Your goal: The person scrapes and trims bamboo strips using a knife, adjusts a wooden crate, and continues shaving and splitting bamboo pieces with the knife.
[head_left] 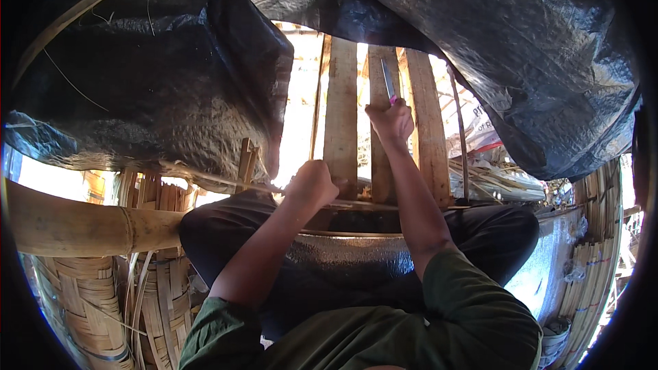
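Observation:
My right hand (392,122) is closed round the pink handle of a knife (388,81), held out ahead of me. Its narrow blade points up and away, over the wooden planks (340,116). Nearer to me and further left, my left hand (312,185) is closed on a thin bamboo strip (229,181). That strip runs out to the left of the fist and looks blurred. Another stretch of thin strip lies across by my knees, to the right of the fist; whether it is the same piece I cannot tell. The fingers of the left hand are partly hidden.
Dark plastic sheeting (534,48) hangs on both sides and overhead. A thick bamboo pole (89,223) juts in at left, above woven bamboo baskets (82,301). Bundled bamboo strips (582,281) stand at right. A pile of thin strips (504,181) lies beyond my right knee.

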`<control>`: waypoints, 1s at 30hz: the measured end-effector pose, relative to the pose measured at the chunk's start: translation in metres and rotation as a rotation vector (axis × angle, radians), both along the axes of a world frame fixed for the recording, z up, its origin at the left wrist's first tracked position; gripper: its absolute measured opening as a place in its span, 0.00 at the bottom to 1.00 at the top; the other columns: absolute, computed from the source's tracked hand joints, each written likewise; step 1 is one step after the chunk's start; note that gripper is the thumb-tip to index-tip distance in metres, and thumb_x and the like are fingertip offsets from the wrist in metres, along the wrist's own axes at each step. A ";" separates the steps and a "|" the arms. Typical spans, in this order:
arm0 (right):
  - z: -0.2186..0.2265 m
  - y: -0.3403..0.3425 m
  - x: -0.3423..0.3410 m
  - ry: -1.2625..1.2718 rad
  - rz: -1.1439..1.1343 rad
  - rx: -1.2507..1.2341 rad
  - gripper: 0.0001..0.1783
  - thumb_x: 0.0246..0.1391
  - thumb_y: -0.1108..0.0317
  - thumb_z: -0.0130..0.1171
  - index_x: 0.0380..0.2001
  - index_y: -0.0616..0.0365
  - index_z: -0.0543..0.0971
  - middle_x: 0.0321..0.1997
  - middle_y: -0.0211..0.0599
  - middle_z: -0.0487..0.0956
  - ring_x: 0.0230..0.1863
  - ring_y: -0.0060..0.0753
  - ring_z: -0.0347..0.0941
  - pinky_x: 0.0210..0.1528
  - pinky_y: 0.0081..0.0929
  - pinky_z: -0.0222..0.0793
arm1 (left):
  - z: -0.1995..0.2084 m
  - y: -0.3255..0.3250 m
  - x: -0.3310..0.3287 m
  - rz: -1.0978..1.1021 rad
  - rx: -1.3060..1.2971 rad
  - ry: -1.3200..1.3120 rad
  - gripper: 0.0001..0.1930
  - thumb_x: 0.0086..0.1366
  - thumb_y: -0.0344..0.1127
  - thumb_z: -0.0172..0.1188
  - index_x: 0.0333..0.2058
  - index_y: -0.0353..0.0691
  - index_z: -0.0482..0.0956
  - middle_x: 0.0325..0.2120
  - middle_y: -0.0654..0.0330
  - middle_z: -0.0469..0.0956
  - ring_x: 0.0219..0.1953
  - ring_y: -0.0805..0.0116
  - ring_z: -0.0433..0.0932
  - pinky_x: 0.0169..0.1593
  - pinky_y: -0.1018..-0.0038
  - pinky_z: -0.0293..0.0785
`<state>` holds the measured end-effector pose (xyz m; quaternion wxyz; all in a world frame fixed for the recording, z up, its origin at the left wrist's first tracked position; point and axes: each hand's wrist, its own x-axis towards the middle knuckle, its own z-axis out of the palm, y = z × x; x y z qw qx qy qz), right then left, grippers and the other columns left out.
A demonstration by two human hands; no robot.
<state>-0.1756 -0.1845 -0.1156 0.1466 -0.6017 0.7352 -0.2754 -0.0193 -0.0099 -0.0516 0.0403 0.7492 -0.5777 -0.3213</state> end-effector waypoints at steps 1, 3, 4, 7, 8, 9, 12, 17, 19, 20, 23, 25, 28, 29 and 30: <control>-0.001 -0.003 0.002 -0.011 0.016 0.016 0.34 0.37 0.51 0.76 0.44 0.64 0.82 0.42 0.56 0.85 0.42 0.56 0.85 0.49 0.46 0.81 | 0.001 -0.003 0.001 0.027 0.015 0.016 0.28 0.62 0.54 0.72 0.33 0.26 0.85 0.32 0.39 0.84 0.42 0.46 0.86 0.47 0.57 0.81; -0.005 -0.012 0.007 -0.014 0.009 0.027 0.35 0.36 0.50 0.76 0.45 0.64 0.82 0.44 0.57 0.84 0.43 0.56 0.84 0.49 0.45 0.81 | 0.002 -0.014 0.007 0.082 0.023 0.001 0.30 0.62 0.58 0.71 0.34 0.28 0.85 0.33 0.42 0.85 0.43 0.49 0.86 0.47 0.56 0.81; -0.007 -0.016 0.009 0.009 0.010 0.074 0.36 0.36 0.51 0.78 0.47 0.63 0.82 0.46 0.57 0.83 0.45 0.56 0.84 0.49 0.44 0.81 | 0.002 -0.019 0.010 0.087 0.019 -0.030 0.31 0.63 0.60 0.70 0.38 0.28 0.85 0.34 0.42 0.85 0.43 0.48 0.86 0.47 0.56 0.82; -0.010 -0.024 0.009 -0.034 0.023 0.144 0.36 0.38 0.54 0.78 0.49 0.63 0.82 0.44 0.53 0.85 0.46 0.52 0.84 0.50 0.41 0.81 | -0.001 -0.025 0.015 0.102 0.001 -0.023 0.35 0.65 0.61 0.66 0.48 0.26 0.80 0.37 0.41 0.85 0.42 0.47 0.86 0.48 0.56 0.83; -0.011 -0.025 0.007 -0.031 0.008 0.144 0.36 0.37 0.54 0.78 0.49 0.63 0.82 0.43 0.52 0.86 0.46 0.51 0.85 0.50 0.41 0.81 | -0.003 -0.024 0.015 0.079 -0.008 -0.004 0.35 0.67 0.59 0.65 0.49 0.24 0.78 0.35 0.38 0.84 0.40 0.48 0.87 0.48 0.56 0.83; -0.011 -0.025 0.005 -0.036 0.009 0.158 0.35 0.37 0.54 0.78 0.49 0.63 0.83 0.42 0.51 0.86 0.46 0.50 0.85 0.50 0.41 0.81 | -0.005 -0.021 0.013 0.063 -0.002 0.012 0.35 0.69 0.58 0.63 0.50 0.21 0.77 0.33 0.35 0.84 0.38 0.49 0.88 0.47 0.56 0.83; -0.008 -0.018 -0.003 -0.032 0.009 0.147 0.35 0.36 0.54 0.78 0.48 0.63 0.83 0.40 0.50 0.87 0.45 0.49 0.85 0.50 0.40 0.81 | -0.015 -0.013 0.002 0.137 0.120 0.020 0.44 0.71 0.62 0.57 0.64 0.21 0.63 0.42 0.38 0.83 0.45 0.50 0.86 0.48 0.57 0.83; 0.000 -0.002 -0.007 -0.066 0.028 0.132 0.35 0.35 0.54 0.76 0.48 0.62 0.83 0.40 0.49 0.87 0.44 0.50 0.85 0.49 0.41 0.80 | -0.032 0.003 -0.006 0.076 0.235 -0.058 0.52 0.74 0.64 0.50 0.68 0.13 0.47 0.42 0.28 0.79 0.38 0.56 0.87 0.36 0.64 0.84; 0.001 0.004 -0.006 -0.061 0.038 0.116 0.35 0.35 0.54 0.75 0.47 0.62 0.83 0.40 0.50 0.87 0.44 0.50 0.85 0.49 0.41 0.80 | -0.037 0.023 -0.011 -0.045 0.169 -0.251 0.52 0.74 0.63 0.50 0.67 0.10 0.48 0.45 0.24 0.77 0.41 0.55 0.87 0.36 0.64 0.84; 0.001 0.006 -0.005 -0.068 0.051 0.099 0.35 0.35 0.53 0.75 0.47 0.62 0.83 0.40 0.50 0.87 0.44 0.50 0.85 0.49 0.41 0.80 | -0.037 0.038 -0.016 -0.185 0.036 -0.480 0.51 0.74 0.63 0.50 0.66 0.09 0.48 0.45 0.23 0.76 0.41 0.55 0.87 0.36 0.63 0.84; -0.002 0.010 -0.006 -0.059 0.060 0.101 0.41 0.33 0.47 0.75 0.50 0.63 0.81 0.41 0.48 0.86 0.46 0.49 0.84 0.52 0.41 0.78 | -0.025 0.080 -0.030 -0.216 -0.246 -0.425 0.45 0.74 0.57 0.52 0.63 0.10 0.56 0.39 0.27 0.79 0.38 0.48 0.87 0.39 0.63 0.85; -0.004 0.010 -0.008 -0.049 0.080 0.126 0.42 0.34 0.46 0.75 0.52 0.62 0.81 0.41 0.47 0.87 0.46 0.48 0.84 0.51 0.41 0.78 | -0.006 0.101 -0.041 -0.175 -0.283 -0.288 0.38 0.75 0.54 0.52 0.59 0.14 0.65 0.35 0.32 0.82 0.37 0.45 0.87 0.41 0.62 0.85; -0.006 0.008 -0.014 -0.030 0.097 0.238 0.46 0.35 0.44 0.76 0.56 0.61 0.80 0.42 0.46 0.87 0.48 0.45 0.84 0.52 0.40 0.79 | 0.029 0.109 -0.056 -0.230 -0.140 -0.204 0.26 0.76 0.49 0.51 0.50 0.24 0.75 0.35 0.37 0.82 0.37 0.42 0.86 0.41 0.59 0.85; -0.007 0.007 -0.016 -0.033 0.101 0.227 0.45 0.35 0.44 0.76 0.56 0.61 0.80 0.41 0.45 0.87 0.47 0.45 0.84 0.51 0.40 0.79 | 0.040 0.111 -0.061 -0.240 -0.056 -0.116 0.23 0.76 0.48 0.51 0.47 0.27 0.77 0.35 0.38 0.82 0.37 0.42 0.86 0.42 0.57 0.85; -0.007 0.007 -0.017 -0.035 0.104 0.220 0.45 0.35 0.44 0.76 0.55 0.61 0.80 0.41 0.45 0.87 0.47 0.45 0.84 0.51 0.40 0.79 | 0.047 0.114 -0.067 -0.229 -0.014 -0.053 0.20 0.76 0.46 0.51 0.44 0.30 0.78 0.35 0.40 0.83 0.36 0.41 0.86 0.42 0.56 0.84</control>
